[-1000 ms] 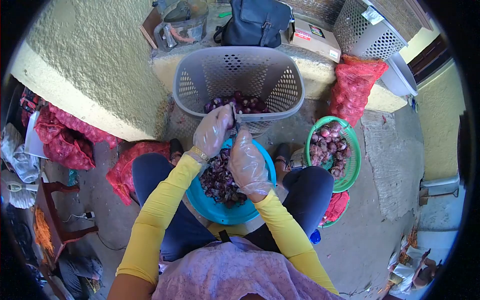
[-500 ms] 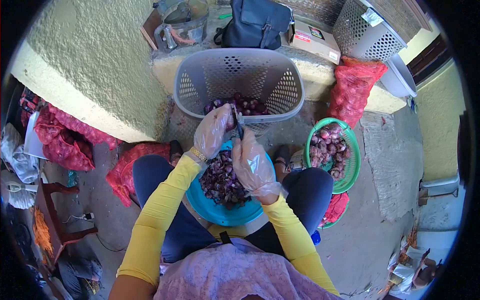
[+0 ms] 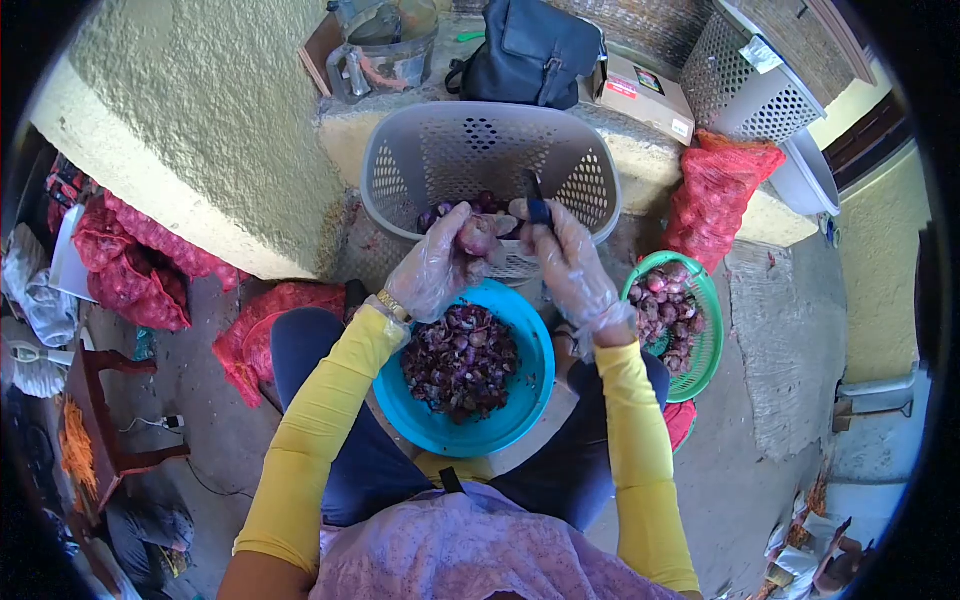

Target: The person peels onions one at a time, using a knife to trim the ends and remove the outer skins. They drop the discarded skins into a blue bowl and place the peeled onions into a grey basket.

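In my gloved left hand [image 3: 430, 272] is a purple-pink onion [image 3: 478, 237], gripped with its upper side showing. My gloved right hand [image 3: 578, 262] is closed around the dark handle of a small knife [image 3: 538, 202], whose blade points up and away from me. A gap separates the knife from the onion. Both hands are over the near rim of a grey perforated basket [image 3: 478, 152], where several purple onions lie at the bottom. Below my hands, between my legs, a blue basin [image 3: 535, 398] holds a heap of dark onion skins [image 3: 460, 360].
At my right stands a green basket [image 3: 712, 340] of onions, with a red mesh sack [image 3: 722, 195] behind it. More red sacks [image 3: 285, 325] lie left. On the ledge ahead are a black bag [image 3: 530, 55], a carton [image 3: 643, 92] and a bucket [image 3: 395, 55].
My right hand has swung right, taking the knife away from the onion and turning its blade upward. The onion in my left hand is now more exposed. The view has shifted slightly.
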A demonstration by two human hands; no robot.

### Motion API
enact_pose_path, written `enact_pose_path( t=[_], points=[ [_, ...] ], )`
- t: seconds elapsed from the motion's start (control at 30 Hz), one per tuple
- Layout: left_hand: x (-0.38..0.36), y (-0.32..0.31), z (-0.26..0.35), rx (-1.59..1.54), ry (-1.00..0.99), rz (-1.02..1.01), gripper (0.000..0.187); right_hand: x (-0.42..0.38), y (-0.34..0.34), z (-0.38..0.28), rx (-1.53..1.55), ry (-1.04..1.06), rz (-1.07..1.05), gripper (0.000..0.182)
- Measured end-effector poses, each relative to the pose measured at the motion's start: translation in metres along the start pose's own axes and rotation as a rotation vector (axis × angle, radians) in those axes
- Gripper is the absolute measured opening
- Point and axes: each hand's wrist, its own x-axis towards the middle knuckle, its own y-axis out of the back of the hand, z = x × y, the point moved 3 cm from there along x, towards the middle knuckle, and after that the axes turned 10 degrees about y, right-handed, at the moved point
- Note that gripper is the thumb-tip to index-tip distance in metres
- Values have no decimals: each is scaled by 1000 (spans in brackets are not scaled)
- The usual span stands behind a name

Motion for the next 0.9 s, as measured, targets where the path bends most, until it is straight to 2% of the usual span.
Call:
enact_pose_path(
  t=[0.03,0.07,0.1,0.13,0.2,0.23,0.3,0.43,0.5,0.6,0.7,0.8,0.9],
  points=[
    [-3,-3,2,-2,-1,4,63,4,4,1,-65,32,-12,20],
    [-7,-6,5,28,30,9,53,7,5,0,-129,63,-23,19],
    [-10,-10,8,59,61,14,48,13,5,-4,-34,-159,-80,26],
    [-10,-8,9,59,60,15,48,16,8,-12,-33,-159,-81,26],
    [-10,-1,9,108,108,11,53,17,9,-20,-285,-250,-297,48],
    [-7,2,6,107,109,13,53,19,8,-21,-283,-251,-299,48],
    [-2,3,1,4,130,196,63,26,6,-28,-412,-10,-387,63],
    [-14,-4,6,77,201,212,66,30,0,-28,-429,31,-411,65],
    [-9,6,0,92,294,29,68,27,-3,-25,-456,94,-361,67],
    [-12,3,1,202,291,93,62,28,-3,-29,-500,63,-431,67],
    [-10,3,-1,198,293,161,61,25,-2,-27,-500,105,-402,68],
    [-3,13,-3,232,288,92,59,26,-2,-33,-501,81,-382,69],
    [-7,10,2,315,270,133,59,22,-3,-26,-597,93,-364,73]
  ],
)
